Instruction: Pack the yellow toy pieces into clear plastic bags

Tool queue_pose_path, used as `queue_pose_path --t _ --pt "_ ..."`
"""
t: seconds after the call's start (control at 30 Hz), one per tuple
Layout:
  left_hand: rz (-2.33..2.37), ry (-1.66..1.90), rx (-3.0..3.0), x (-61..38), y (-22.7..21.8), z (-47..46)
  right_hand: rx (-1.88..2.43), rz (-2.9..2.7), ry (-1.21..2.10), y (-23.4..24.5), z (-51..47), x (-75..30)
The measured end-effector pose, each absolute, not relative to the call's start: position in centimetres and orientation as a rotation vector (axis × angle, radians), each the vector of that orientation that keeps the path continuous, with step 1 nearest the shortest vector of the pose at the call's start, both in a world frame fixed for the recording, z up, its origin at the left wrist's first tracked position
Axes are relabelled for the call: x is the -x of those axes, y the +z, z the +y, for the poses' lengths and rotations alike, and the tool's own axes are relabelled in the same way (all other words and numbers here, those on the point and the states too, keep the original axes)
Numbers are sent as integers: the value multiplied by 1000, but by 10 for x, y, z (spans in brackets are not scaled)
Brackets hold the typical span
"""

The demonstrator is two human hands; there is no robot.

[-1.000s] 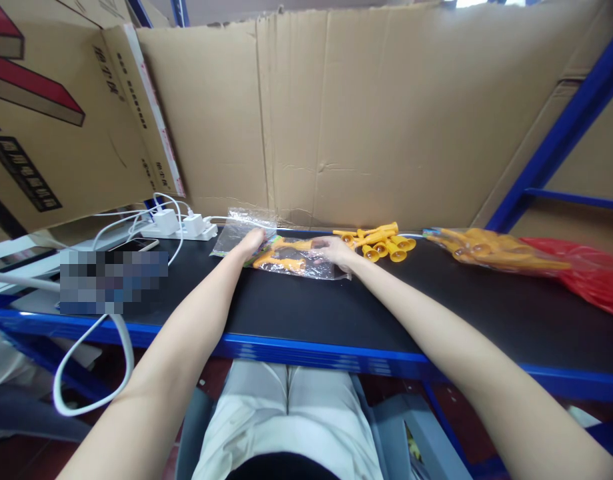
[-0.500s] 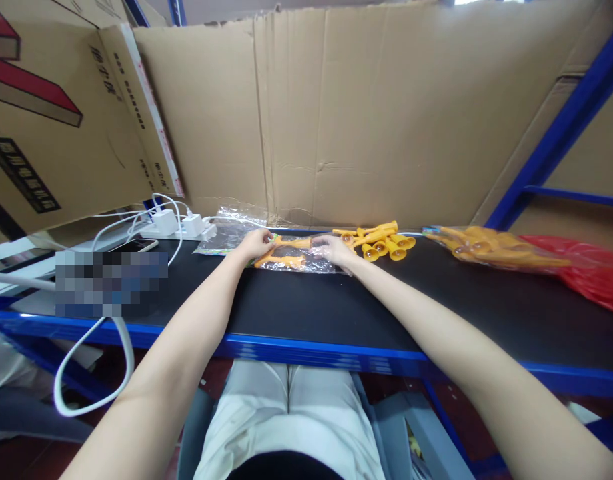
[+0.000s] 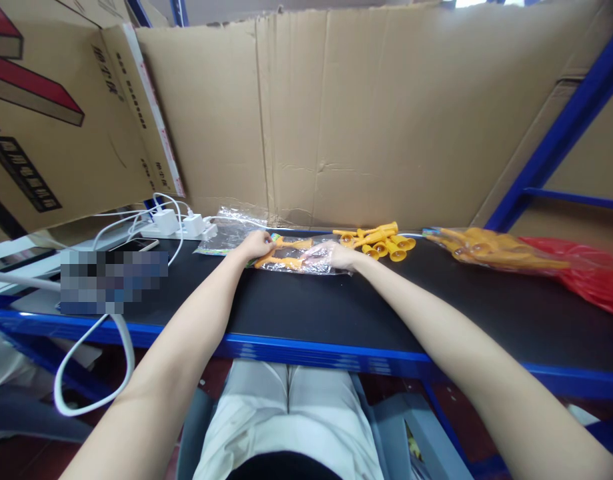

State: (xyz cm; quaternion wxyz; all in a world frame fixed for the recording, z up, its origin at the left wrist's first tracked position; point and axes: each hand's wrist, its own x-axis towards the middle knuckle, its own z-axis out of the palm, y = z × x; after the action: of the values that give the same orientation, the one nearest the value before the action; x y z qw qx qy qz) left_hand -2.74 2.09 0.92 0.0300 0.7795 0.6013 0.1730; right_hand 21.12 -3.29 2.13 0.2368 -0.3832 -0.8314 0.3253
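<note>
A clear plastic bag [image 3: 297, 260] with orange plastic toy pieces inside lies on the black shelf top [image 3: 336, 307]. My left hand [image 3: 256, 244] pinches the bag's left end, fingers closed on it. My right hand [image 3: 339, 256] grips the bag's right end, with the film partly over the fingers. A loose pile of orange trumpet-shaped toy pieces [image 3: 379, 241] lies just right of my right hand.
More clear bags [image 3: 226, 230] lie behind my left hand. A white power strip [image 3: 181, 227] with chargers and cables sits at the left beside a phone [image 3: 133, 245]. A bag of orange pieces [image 3: 491, 248] and a red bag [image 3: 586, 273] lie right. Cardboard [image 3: 336, 113] walls the back.
The bag has been drawn a little flatter and tauter between my hands. My right hand has shifted slightly down and right along the bag's end; my left hand stays put.
</note>
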Motion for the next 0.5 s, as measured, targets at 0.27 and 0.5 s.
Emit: queue_pose_path --t 0.27,0.5 --pt "1840 466 -2429 27 7 25 1038 -2270 776 15 -31 -203" --pt "1884 373 -2454 25 9 23 1026 -2213 907 17 -32 -201"
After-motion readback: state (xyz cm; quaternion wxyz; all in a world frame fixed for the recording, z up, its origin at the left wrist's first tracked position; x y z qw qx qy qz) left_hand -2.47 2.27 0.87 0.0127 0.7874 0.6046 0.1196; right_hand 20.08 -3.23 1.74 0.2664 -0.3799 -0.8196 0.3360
